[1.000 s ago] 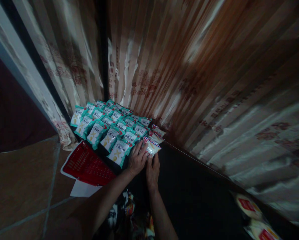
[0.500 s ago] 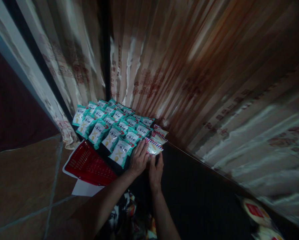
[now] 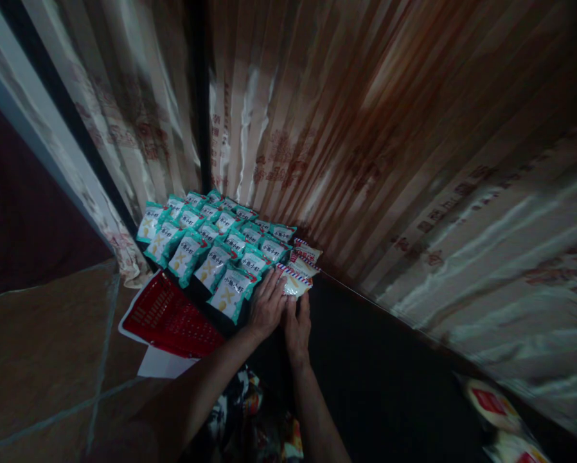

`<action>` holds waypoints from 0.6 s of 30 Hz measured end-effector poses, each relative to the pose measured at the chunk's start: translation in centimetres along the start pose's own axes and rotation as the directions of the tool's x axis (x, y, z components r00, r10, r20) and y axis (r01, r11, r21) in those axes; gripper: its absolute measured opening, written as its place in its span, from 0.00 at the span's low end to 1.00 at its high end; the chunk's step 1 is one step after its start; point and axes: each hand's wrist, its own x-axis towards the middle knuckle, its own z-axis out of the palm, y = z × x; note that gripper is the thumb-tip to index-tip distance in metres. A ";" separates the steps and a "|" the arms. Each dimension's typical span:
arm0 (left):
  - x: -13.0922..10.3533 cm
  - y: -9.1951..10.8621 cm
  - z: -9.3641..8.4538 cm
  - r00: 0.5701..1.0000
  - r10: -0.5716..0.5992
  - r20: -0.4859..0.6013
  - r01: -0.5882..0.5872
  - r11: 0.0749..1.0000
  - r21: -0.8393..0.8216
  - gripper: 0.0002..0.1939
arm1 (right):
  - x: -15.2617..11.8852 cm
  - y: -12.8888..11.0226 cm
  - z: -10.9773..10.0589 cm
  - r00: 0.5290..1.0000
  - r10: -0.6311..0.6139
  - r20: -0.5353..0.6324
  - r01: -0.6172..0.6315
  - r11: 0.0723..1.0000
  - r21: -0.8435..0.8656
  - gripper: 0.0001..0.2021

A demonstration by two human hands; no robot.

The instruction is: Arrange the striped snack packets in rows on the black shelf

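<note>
Rows of teal-and-white snack packets lean back on a black surface. At their right end stands a short column of cream snack packets with red, white and blue striped edges. The front striped snack packet is between my two hands. My left hand lies along its left side, fingers together and stretched forward, close to the nearest teal packet. From below and the right, my right hand has curled fingers at the packet's lower edge. Part of that edge is hidden by the fingers.
A pleated, printed curtain hangs right behind the packets. To the left, a red perforated basket sits over a white sheet above the tiled floor. More packets with red labels lie at the lower right on the black surface.
The view has shifted very slightly. Both hands remain at the front striped packet, and the rows look the same.
</note>
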 end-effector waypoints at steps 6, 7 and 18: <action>-0.2 0.2 -0.3 0.999 0.001 0.032 -0.001 1.000 -0.006 0.24 | 0.9 0.6 -0.9 0.998 0.002 -0.062 0.007 0.990 0.138 0.37; -0.2 0.3 -0.5 0.999 0.008 0.040 -0.007 1.000 -0.008 0.25 | 1.4 0.9 -1.1 0.997 0.007 -0.081 0.005 0.990 0.139 0.38; 0.1 0.8 -1.2 0.998 0.021 0.059 -0.021 1.000 -0.009 0.26 | 5.7 1.7 -2.0 0.998 0.033 -0.056 -0.034 0.999 -0.013 0.40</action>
